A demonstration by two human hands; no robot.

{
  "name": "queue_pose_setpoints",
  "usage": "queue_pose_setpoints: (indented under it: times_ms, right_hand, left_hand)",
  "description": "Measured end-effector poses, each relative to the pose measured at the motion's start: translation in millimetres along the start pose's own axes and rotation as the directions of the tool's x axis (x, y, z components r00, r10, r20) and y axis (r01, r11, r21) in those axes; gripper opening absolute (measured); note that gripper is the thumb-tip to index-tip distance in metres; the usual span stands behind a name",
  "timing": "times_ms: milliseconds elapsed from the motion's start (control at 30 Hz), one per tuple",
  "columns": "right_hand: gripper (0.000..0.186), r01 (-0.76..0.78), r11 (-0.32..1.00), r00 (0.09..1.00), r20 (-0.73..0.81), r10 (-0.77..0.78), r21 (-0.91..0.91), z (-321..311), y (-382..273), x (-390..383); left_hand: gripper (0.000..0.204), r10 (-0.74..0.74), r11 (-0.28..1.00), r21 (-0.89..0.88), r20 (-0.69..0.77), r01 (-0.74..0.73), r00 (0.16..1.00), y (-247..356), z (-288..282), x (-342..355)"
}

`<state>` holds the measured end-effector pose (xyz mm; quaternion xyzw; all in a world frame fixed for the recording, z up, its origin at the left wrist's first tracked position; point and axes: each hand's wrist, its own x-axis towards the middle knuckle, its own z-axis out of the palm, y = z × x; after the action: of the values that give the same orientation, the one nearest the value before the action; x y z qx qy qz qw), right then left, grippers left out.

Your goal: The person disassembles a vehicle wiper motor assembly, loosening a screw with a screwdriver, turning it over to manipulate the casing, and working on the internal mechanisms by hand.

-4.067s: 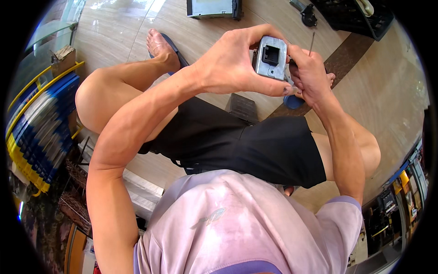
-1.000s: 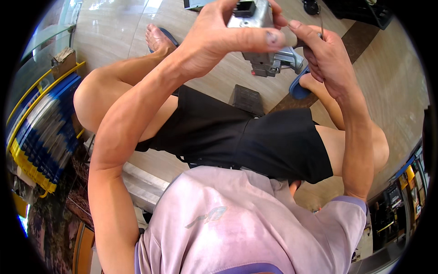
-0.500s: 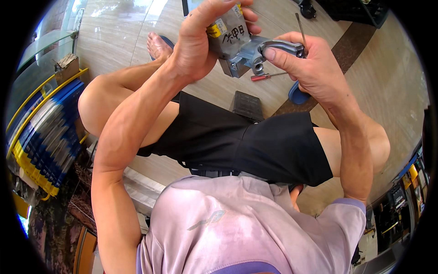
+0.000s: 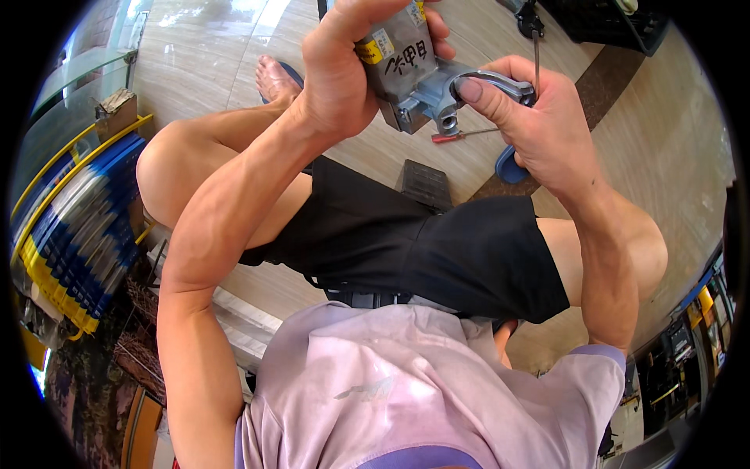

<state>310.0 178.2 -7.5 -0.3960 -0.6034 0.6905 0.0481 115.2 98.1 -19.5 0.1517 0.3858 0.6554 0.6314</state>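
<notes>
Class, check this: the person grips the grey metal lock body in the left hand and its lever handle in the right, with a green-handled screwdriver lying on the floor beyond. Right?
Not quite: the head view shows the screwdriver has a red handle. The left hand does grip the grey lock body, the right hand its lever handle.

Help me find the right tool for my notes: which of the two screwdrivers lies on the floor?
The red-handled screwdriver lies flat on the tiled floor, below the grey metal lock body. The other, a thin-shafted screwdriver, stands upright in the right hand.
</notes>
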Motion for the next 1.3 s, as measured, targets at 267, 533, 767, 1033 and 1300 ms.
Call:
queue_pose_setpoints:
  times_ms: [267, 533, 767, 1033, 1300]
  right_hand:
    - [0.03, 0.036, 0.999, 0.999, -0.024, -0.036, 0.003, -1, -15, -6]
    - [0.024, 0.136, 0.983, 0.991, 0.002, -0.137, -0.12, -1, -25, -9]
    - [0.02, 0.143, 0.988, 0.988, -0.057, -0.146, -0.053, 3, -17, -6]
    - [0.019, 0.137, 0.989, 0.99, -0.036, -0.135, 0.056, 7, -1, -1]
    - [0.016, 0.131, 0.991, 0.99, -0.063, -0.129, 0.032, 8, -9, -1]
  left_hand:
    - [0.059, 0.066, 0.997, 0.045, 0.056, -0.068, 0.996, -7, -14, 9]
    - [0.069, -0.147, 0.935, -0.315, 0.07, 0.161, 0.987, -5, -13, 9]
    - [0.069, -0.179, 0.939, -0.297, 0.007, 0.173, 0.984, -7, -13, 12]
    - [0.07, -0.201, 0.937, -0.305, -0.082, 0.167, 0.976, -4, -7, 10]
    - [0.066, -0.12, 0.977, -0.187, -0.108, 0.098, 0.987, -5, -8, 9]
